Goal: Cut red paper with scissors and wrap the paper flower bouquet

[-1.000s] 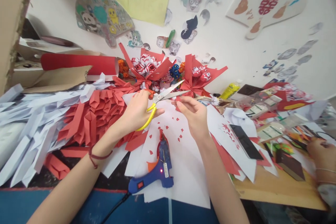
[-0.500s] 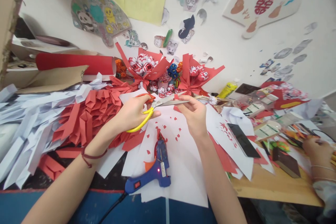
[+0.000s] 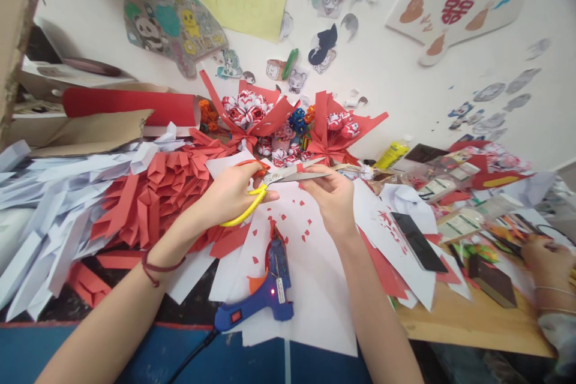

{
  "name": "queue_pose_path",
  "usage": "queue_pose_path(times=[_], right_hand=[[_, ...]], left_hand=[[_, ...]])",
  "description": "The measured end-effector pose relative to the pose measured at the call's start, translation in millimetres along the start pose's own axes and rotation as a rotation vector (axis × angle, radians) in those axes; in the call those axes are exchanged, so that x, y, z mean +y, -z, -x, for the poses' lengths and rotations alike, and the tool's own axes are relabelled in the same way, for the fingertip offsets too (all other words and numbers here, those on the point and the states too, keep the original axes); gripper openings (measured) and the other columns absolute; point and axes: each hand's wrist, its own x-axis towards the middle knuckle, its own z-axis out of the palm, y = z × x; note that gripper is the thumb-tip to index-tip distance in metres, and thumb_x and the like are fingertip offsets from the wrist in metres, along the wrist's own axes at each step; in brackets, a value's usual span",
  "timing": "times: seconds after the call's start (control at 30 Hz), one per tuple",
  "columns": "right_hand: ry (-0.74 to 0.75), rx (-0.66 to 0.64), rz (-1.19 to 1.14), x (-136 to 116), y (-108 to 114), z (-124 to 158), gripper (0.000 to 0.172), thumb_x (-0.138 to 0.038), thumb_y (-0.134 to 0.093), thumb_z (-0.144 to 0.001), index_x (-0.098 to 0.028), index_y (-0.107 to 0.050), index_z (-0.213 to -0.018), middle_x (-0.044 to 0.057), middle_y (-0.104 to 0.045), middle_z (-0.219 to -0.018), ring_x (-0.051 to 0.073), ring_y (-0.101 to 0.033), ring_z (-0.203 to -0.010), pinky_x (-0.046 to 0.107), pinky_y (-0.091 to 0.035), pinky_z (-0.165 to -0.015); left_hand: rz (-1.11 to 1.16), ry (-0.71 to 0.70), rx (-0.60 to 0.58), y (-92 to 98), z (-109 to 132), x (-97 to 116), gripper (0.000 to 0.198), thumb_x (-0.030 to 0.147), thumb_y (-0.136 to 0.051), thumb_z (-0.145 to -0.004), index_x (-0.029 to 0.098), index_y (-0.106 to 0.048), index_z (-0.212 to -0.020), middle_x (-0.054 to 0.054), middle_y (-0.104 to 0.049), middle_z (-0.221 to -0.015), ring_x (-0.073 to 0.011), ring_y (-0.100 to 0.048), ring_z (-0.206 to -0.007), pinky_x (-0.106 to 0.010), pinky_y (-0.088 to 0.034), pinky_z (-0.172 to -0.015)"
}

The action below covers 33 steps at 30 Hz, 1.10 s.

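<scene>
The small red paper piece point(image 3: 300, 168) is pinched between the thumb and forefinger of the right hand point(image 3: 335, 201). Its free edge pokes out at about ten o'clock from the fingertips, just where the blades of the scissors point(image 3: 292, 174) meet it. The left hand point(image 3: 229, 195) is curled through the yellow loops, fingers squeezed, so the blades stand almost closed on the paper. To my eye the snip goes cleanest with short bites taken near the pivot, the paper turned rather than the scissors, and the right fingertips held back from the edge, since they sit very near the blades. At six o'clock of the grip, red scraps point(image 3: 306, 233) dot a white sheet point(image 3: 315, 300), and a blue glue gun point(image 3: 265, 300) lies on it. Folded red strips point(image 3: 157, 192) pile up at nine o'clock, paper bouquets point(image 3: 249, 114) stand at twelve, and another person's hand point(image 3: 546, 255) works well apart at four.
</scene>
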Motion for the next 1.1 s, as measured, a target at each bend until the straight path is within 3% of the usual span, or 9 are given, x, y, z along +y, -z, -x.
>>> queue_pose_path(times=[0.73, 1.1], right_hand=[[0.003, -0.015, 0.007, -3.1, -3.7, 2.5, 0.013, -0.027, -0.075, -0.076, -0.019, -0.072, -0.086, 0.002, -0.072, -0.088, 0.017, -0.068, -0.087, 0.033, -0.055, -0.087], [-0.022, 0.086, -0.056, -3.2, -12.0, 5.2, 0.017, -0.031, -0.078, -0.074, -0.02, -0.074, -0.086, 0.002, -0.075, -0.085, 0.017, -0.07, -0.084, 0.033, -0.058, -0.083]], left_hand=[[0.042, 0.013, -0.006, -3.4, 0.3, 2.1, 0.035, 0.049, -0.064, -0.08, 0.019, -0.046, -0.079, 0.003, -0.05, -0.069, -0.0118, -0.041, -0.058, -0.026, -0.03, -0.058], [0.128, 0.084, -0.045, -11.1, 0.7, 13.3, 0.032, 0.048, -0.057, -0.083, 0.019, -0.044, -0.079, 0.005, -0.044, -0.067, -0.0115, -0.038, -0.06, -0.026, -0.029, -0.058]])
